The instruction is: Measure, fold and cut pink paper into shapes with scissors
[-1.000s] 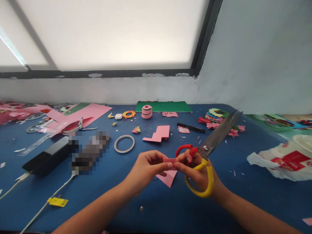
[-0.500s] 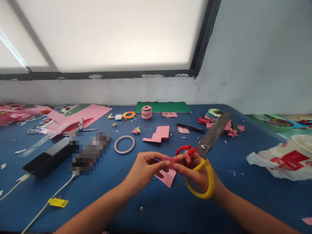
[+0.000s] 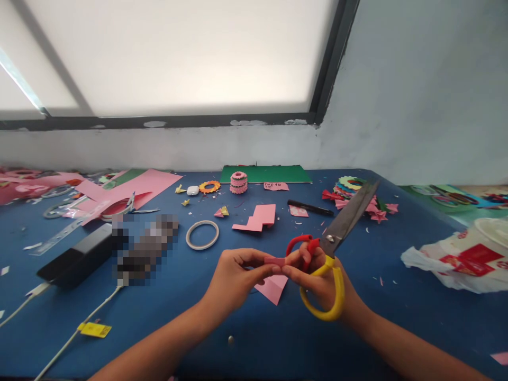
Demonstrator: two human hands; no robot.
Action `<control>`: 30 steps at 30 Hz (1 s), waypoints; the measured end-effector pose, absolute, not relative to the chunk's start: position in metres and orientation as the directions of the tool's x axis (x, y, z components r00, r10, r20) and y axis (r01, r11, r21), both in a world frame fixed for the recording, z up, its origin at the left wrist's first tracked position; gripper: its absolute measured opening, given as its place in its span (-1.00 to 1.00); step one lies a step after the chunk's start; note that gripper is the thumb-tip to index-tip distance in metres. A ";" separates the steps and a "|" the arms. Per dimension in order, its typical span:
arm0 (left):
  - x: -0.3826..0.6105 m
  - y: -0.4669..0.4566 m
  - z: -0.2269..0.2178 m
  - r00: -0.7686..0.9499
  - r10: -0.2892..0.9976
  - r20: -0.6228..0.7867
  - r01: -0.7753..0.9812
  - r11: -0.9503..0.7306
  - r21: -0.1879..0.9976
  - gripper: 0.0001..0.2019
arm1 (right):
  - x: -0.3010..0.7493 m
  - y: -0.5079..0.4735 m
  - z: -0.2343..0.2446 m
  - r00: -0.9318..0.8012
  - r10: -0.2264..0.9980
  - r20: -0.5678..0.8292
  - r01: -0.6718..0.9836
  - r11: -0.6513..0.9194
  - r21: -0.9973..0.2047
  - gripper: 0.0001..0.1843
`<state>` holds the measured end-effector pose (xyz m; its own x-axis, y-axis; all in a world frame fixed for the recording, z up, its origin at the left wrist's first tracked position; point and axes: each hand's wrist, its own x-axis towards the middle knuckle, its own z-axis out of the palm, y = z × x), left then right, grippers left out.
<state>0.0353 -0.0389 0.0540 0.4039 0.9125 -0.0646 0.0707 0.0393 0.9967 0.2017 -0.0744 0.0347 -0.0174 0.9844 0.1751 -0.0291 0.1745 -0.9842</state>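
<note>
Between both hands is a small folded piece of pink paper (image 3: 274, 261), pinched at its two ends. My left hand (image 3: 237, 275) grips its left end with thumb and fingers. My right hand (image 3: 317, 275) pinches the other end and also has scissors (image 3: 344, 227) with red and yellow handles hooked on its fingers, blades pointing up and right. Under the hands, a larger pink paper piece (image 3: 273, 290) lies on the blue table. An angular pink cutout (image 3: 260, 218) rests just beyond them.
A tape roll (image 3: 202, 235) lies left of the hands; a black pen (image 3: 310, 208) is behind. Ring-shaped paper stacks (image 3: 238, 183) stand near a green board (image 3: 265, 174). A bagged cup (image 3: 472, 256) is at right, a black box-shaped device (image 3: 81, 254) at left.
The small pink paper now shows as a narrower strip between my fingertips. The right hand and scissors have tilted slightly; the things on the table have stayed put.
</note>
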 end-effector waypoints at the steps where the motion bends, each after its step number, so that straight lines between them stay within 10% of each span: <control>1: 0.035 -0.039 0.054 0.399 0.915 -0.067 0.063 0.046 0.997 -0.84 | 0.202 -0.074 0.034 -0.012 0.984 0.178 -0.030 0.178 -0.984 -0.63; 30: 0.037 -0.041 0.052 0.364 0.931 0.015 0.008 -0.019 1.000 -0.90 | 0.200 -0.075 0.032 -0.047 0.974 0.223 -0.154 0.214 -0.965 -0.65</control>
<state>0.0375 -0.0411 0.0521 0.3643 0.9312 0.0150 0.0084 -0.0194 0.9998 0.1995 -0.0748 0.0322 -0.0470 0.9737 0.2230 -0.1535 0.2136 -0.9648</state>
